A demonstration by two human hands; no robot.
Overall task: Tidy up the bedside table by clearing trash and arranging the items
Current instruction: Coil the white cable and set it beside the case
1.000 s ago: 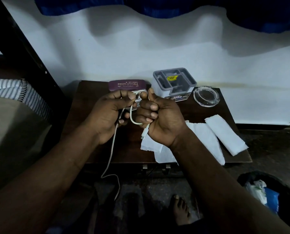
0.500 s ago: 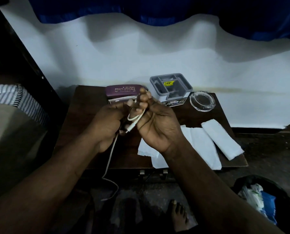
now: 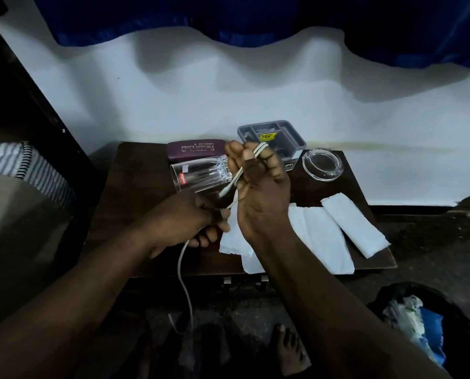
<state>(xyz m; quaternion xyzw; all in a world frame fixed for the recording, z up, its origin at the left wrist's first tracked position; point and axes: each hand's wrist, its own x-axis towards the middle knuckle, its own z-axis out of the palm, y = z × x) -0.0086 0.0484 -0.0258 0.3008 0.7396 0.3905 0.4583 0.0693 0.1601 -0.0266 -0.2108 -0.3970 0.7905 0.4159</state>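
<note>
While right hand (image 3: pixel 259 187) holds white cable (image 3: pixel 179 265) looped over curled fingers above bedside table (image 3: pixel 135 184), left hand (image 3: pixel 183 224) pinches cable lower; tail hangs below table front edge.

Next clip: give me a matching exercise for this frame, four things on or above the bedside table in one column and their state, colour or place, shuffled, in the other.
1 drinking glass
2 white cable
3 spectacle case
4 ashtray

a maroon, with printed lettering
b looped over fingers of the right hand
c lying on its side
d right of the grey organiser

Pairs: 1-c, 2-b, 3-a, 4-d
</note>
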